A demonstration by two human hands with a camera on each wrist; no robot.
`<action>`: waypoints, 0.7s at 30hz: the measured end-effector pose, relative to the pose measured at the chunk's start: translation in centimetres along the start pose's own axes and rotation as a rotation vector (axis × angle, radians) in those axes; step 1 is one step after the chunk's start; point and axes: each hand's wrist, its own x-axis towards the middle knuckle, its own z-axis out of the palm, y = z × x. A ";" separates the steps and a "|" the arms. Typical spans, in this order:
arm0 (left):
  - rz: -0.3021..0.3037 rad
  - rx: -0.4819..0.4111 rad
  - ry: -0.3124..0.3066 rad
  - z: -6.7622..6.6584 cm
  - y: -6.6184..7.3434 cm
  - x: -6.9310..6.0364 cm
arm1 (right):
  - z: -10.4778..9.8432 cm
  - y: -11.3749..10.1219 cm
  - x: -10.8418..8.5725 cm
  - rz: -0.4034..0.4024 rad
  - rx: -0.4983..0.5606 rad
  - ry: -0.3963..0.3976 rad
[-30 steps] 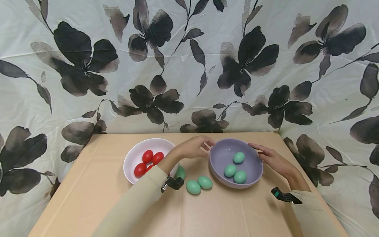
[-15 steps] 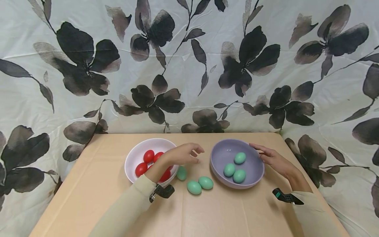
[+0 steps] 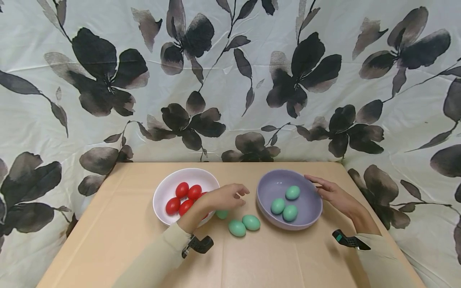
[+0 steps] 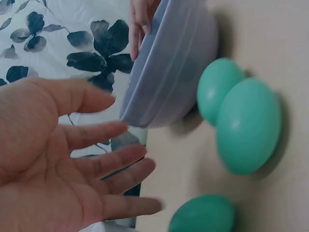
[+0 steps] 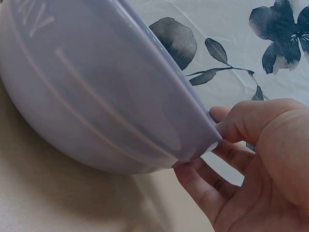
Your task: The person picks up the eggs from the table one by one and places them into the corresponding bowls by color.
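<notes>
My left hand [image 3: 227, 197] hovers with nothing in it between the two bowls, fingers spread and slightly bent, palm showing in the left wrist view. Below it on the table lie two green eggs [image 3: 237, 228] side by side, and a third green egg [image 3: 222, 214] partly hidden by the hand, beside the white bowl. My right hand [image 3: 336, 197] holds the right rim of the purple bowl [image 5: 111, 92], thumb and fingers at its edge. Inside that bowl sit three green eggs [image 3: 290, 213]. Several red eggs [image 3: 182, 190] lie in the white bowl [image 3: 158, 198], partly behind my left forearm.
Both bowls stand on a light wooden-toned table [image 3: 281, 260]. A white cloth with dark flowers [image 3: 248, 80] hangs behind the table and along its sides. Wrist-worn devices [image 3: 200, 244] sit over my cream sleeves.
My left hand has drawn back left from the purple bowl's rim and now hangs above the egg beside the white bowl. The right hand stays at its rim; the eggs lie as before.
</notes>
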 end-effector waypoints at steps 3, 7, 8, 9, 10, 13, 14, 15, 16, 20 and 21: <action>-0.032 -0.053 0.055 0.9 0.0 -0.4 | -0.1 -0.1 -0.1 0.000 0.002 0.001; -0.055 -0.083 0.068 2.0 -0.2 -0.6 | -0.1 0.0 -0.1 0.001 0.005 0.004; -0.058 -0.079 0.065 2.2 -0.3 -0.6 | -0.1 0.0 -0.1 0.002 0.007 0.003; -0.060 -0.082 0.063 2.4 -0.4 -0.6 | 0.0 0.0 0.0 0.003 0.007 0.003; -0.062 -0.092 0.061 2.6 -0.4 -0.6 | 0.0 0.0 0.0 0.003 0.008 0.001; -0.064 -0.136 0.074 2.8 -0.6 -0.6 | 0.1 0.0 0.0 0.005 0.005 0.001; -0.058 -0.142 0.081 2.8 -0.6 -0.6 | 0.1 0.0 0.0 0.006 0.005 0.001; -0.056 -0.146 0.087 2.7 -0.6 -0.7 | 0.1 -0.1 0.0 0.007 0.004 0.001; -0.054 -0.148 0.092 2.7 -0.6 -0.7 | 0.1 -0.1 0.0 0.008 0.005 0.001; -0.042 -0.099 0.095 2.5 -0.6 -0.6 | 0.1 -0.2 0.1 0.013 0.000 0.003; -0.039 -0.086 0.094 2.5 -0.6 -0.6 | 0.1 -0.2 0.1 0.012 -0.002 0.005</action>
